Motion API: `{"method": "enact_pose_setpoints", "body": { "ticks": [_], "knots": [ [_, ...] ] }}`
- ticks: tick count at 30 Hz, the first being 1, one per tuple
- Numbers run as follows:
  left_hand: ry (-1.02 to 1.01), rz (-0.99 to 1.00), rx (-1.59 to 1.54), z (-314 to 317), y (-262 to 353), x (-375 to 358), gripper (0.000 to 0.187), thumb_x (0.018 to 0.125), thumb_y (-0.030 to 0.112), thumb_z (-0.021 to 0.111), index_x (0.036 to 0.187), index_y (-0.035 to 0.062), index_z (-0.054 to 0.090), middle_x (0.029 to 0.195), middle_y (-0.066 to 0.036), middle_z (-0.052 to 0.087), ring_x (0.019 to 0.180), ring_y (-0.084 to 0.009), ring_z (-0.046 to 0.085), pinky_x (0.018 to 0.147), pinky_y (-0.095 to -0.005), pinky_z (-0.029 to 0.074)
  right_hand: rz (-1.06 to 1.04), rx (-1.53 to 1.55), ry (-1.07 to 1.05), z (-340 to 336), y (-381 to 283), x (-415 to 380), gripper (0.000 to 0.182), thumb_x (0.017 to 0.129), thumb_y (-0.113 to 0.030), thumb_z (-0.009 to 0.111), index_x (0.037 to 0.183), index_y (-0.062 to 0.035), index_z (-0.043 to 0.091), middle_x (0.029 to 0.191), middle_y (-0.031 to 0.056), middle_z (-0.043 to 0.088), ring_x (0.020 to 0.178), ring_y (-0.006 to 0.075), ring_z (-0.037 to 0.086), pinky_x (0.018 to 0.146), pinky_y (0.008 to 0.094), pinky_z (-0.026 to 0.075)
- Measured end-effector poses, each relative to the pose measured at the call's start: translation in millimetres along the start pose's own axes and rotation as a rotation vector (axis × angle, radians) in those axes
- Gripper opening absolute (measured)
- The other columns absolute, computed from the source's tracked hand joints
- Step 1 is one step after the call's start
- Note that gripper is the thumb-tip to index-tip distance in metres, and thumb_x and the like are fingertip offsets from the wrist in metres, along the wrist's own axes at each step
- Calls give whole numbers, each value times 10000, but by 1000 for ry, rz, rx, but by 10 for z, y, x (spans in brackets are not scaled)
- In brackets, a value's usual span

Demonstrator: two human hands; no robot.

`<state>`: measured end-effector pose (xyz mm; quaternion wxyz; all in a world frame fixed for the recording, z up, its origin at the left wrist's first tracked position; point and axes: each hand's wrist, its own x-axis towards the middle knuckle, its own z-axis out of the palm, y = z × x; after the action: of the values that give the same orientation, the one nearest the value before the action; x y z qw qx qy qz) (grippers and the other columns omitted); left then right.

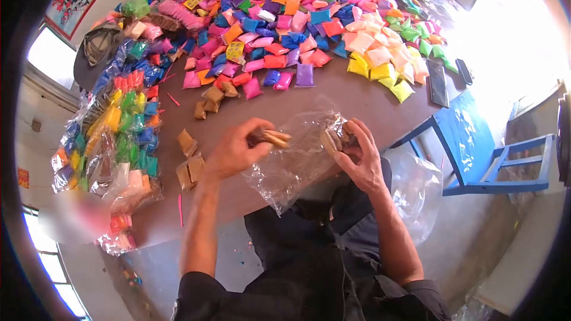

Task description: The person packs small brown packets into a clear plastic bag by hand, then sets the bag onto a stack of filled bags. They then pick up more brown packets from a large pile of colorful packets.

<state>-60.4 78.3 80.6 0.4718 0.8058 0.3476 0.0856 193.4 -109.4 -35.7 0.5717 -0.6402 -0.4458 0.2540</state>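
My left hand (234, 150) is closed around a small stack of brown packets (273, 138), held over the table's front edge. A clear plastic bag (288, 169) spreads between my two hands. My right hand (364, 163) grips more brown packets (334, 140) at the bag's right side; whether they sit inside the film cannot be made out. Left of my left hand, several loose brown packets (191, 172) lie on the brown table (262, 104), with another small group (212, 98) farther back.
A big heap of coloured packets (304, 75) covers the back of the table. Filled clear bags (128, 137) line its left side. A phone (438, 84) lies at the right edge, near a blue chair (470, 142). A pink stick (181, 210) rests at the front left.
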Motion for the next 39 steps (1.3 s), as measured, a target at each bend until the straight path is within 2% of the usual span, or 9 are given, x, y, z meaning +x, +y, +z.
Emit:
{"method": "enact_pose_setpoints", "body": {
  "ticks": [6, 13, 16, 19, 22, 28, 34, 37, 39],
  "knots": [
    [-266, 72, -132, 654, -132, 394, 397, 845, 44, 694, 1241, 54, 660, 973, -35, 711, 899, -121, 662, 801, -312, 549, -3, 55, -72, -76, -68, -12, 731, 851, -61, 713, 1540, -3, 477, 1626, 183, 371, 1455, 305, 476, 1079, 390, 549],
    [-315, -54, -234, 807, -37, 451, 431, 859, 60, 691, 1286, 25, 647, 1058, -54, 718, 949, -136, 669, 871, -321, 551, -21, 63, -113, -108, 17, -8, 766, 846, -70, 732, 1560, -18, 459, 1636, 194, 352, 1479, 324, 448, 1101, 416, 540],
    [-181, 105, -266, 984, -190, 422, 454, 867, 101, 703, 1302, -3, 633, 1149, -115, 720, 1031, -212, 692, 941, -366, 549, -34, 47, -130, -131, -28, 0, 799, 846, -107, 779, 1570, -26, 450, 1640, 196, 347, 1478, 327, 451, 1103, 415, 538],
    [-105, 220, 90, 979, -159, 380, 523, 871, 142, 719, 1357, -15, 606, 1258, -186, 684, 1133, -307, 683, 1010, -402, 533, -45, 23, -143, -141, -41, -1, 834, 842, -144, 819, 1578, -33, 441, 1644, 197, 340, 1470, 329, 460, 1105, 414, 538],
    [60, 351, 147, 1020, -202, 341, 602, 863, 175, 746, 1402, -35, 578, 1290, -225, 651, 1199, -368, 651, 1051, -416, 515, -51, 12, -153, -149, -17, 7, 848, 842, -157, 831, 1582, -35, 435, 1649, 195, 333, 1462, 329, 470, 1104, 412, 539],
    [-96, 241, 111, 1012, -172, 366, 635, 886, 199, 781, 1429, -53, 569, 1327, -212, 634, 1190, -322, 670, 1007, -406, 548, -53, 31, -153, -119, 32, 6, 865, 839, -180, 851, 1579, -25, 432, 1646, 199, 335, 1456, 326, 475, 1107, 414, 536],
    [34, 270, 138, 1058, -145, 289, 584, 895, 137, 776, 1413, -51, 582, 1291, -210, 663, 1161, -307, 695, 1015, -397, 560, -73, -17, -158, -125, -35, 10, 941, 779, -219, 915, 1568, -18, 443, 1642, 204, 338, 1465, 323, 467, 1116, 411, 528],
    [25, 195, -52, 1004, -185, 302, 570, 909, 136, 761, 1419, -42, 579, 1327, -209, 657, 1188, -310, 694, 1004, -389, 573, -61, -44, -153, -123, -77, 5, 958, 764, -219, 927, 1568, -21, 447, 1643, 201, 341, 1472, 321, 459, 1113, 407, 527],
    [-31, 222, 71, 957, -163, 296, 576, 916, 134, 757, 1434, -34, 569, 1341, -199, 659, 1195, -294, 696, 990, -389, 581, -57, -43, -149, -127, -78, -4, 965, 756, -217, 931, 1569, -22, 450, 1642, 201, 344, 1476, 318, 455, 1108, 408, 529]
  ]
}}
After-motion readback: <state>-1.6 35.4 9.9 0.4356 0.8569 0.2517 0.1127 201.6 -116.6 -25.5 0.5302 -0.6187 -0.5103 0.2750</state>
